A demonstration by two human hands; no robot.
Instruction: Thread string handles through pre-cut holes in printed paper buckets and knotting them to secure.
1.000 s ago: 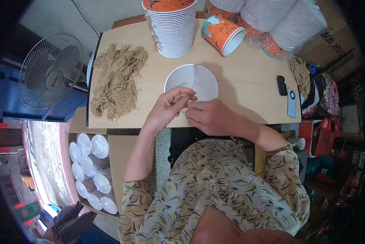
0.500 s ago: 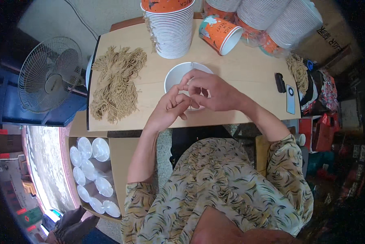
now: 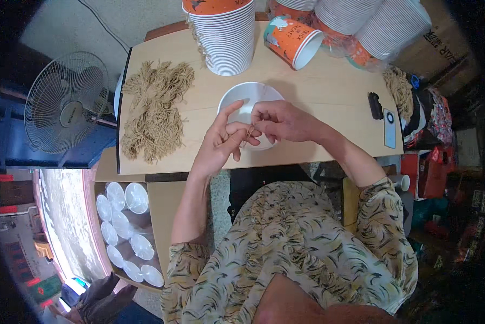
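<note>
In front of me, my left hand (image 3: 216, 146) and my right hand (image 3: 285, 123) meet over the near part of a white paper bucket (image 3: 232, 99), whose pale inside faces up. Between the fingertips there is a short piece of tan twine (image 3: 249, 133), small and partly hidden. Thumb and fingers of the left hand pinch it, while the left index finger points out over the bucket. The right thumb and fingers are pressed together on the twine too. Left of the bucket lies a loose heap of tan twine pieces (image 3: 158, 116).
Behind the bucket rises a tall stack of nested paper buckets (image 3: 229, 46). An orange printed bucket (image 3: 293, 42) lies on its side, near more bagged stacks (image 3: 391, 32). At right are a black object (image 3: 374, 106) and a white-blue device (image 3: 389, 129). A box of clear-wrapped round items (image 3: 124, 221) stands lower left.
My left index finger has straightened away from the right hand. The right fingers have drawn in close to the left thumb at the twine.
</note>
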